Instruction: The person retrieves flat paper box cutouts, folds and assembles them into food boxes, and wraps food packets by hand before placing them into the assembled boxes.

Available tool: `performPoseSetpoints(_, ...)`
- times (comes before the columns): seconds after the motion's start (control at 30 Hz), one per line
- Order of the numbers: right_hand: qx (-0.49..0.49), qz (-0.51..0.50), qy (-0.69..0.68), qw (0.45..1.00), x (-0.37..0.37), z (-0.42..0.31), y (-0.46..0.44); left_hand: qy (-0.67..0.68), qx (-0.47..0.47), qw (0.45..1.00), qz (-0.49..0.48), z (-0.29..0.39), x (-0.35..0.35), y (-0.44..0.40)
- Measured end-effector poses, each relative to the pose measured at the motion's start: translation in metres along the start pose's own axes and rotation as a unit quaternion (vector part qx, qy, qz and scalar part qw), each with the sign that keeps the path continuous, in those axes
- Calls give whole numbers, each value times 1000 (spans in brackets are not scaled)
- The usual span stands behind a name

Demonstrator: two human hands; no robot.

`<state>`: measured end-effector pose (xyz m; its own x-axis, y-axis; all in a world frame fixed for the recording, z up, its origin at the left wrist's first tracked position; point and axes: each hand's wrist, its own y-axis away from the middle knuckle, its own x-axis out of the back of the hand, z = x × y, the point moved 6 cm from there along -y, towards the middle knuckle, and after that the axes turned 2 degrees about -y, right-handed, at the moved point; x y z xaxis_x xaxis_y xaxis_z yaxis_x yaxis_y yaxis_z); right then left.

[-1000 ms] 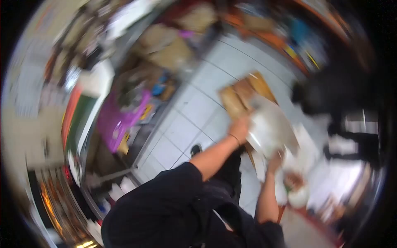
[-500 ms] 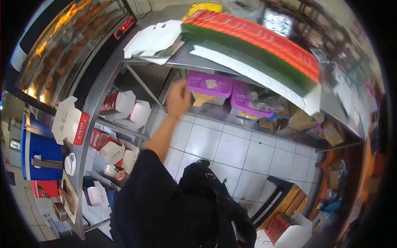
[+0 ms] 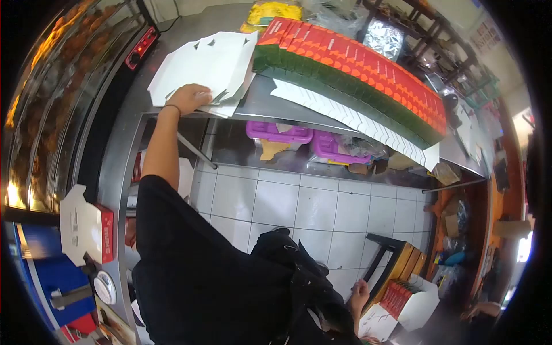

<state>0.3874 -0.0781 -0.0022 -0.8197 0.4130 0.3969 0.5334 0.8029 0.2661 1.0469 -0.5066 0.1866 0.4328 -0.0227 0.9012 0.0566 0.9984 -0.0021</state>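
At the counter's near edge, my left hand (image 3: 188, 99) has its fingers closed on the near edge of a stack of white cardboard sheets (image 3: 201, 66). Right beside that stack stands a long row of red and green folded boxes (image 3: 356, 63) with white flaps. My right hand (image 3: 359, 294) hangs low on the right, its fingers curled with nothing visible in them. It is close to red and white cartons (image 3: 397, 299) by a wooden stool (image 3: 405, 261).
A glass food warmer (image 3: 63, 103) stands at the left. An open carton (image 3: 86, 224) sits on the side counter above a blue cooler (image 3: 57, 287). Purple-lidded tubs (image 3: 282, 133) are on the lower shelf. At the lower right another person's hand (image 3: 483, 310) shows.
The view has swung from the floor and stool round to the counter. My left hand has moved from beside the lower shelf onto the white stack. My right hand has come into view at the lower right.
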Motion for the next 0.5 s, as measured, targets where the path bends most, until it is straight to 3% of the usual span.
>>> performPoseSetpoints(0.3,-128,53,32,990,14,60,64,46,-50,997,21,-10,-4,-8)
performPoseSetpoints(0.43,-134,78,1,988,27,87,66,-30,-20,982,186,8,13,-11)
performPoseSetpoints(0.5,-127,77,-6,989,32,97,59,-104,-59,934,337,11,36,-10)
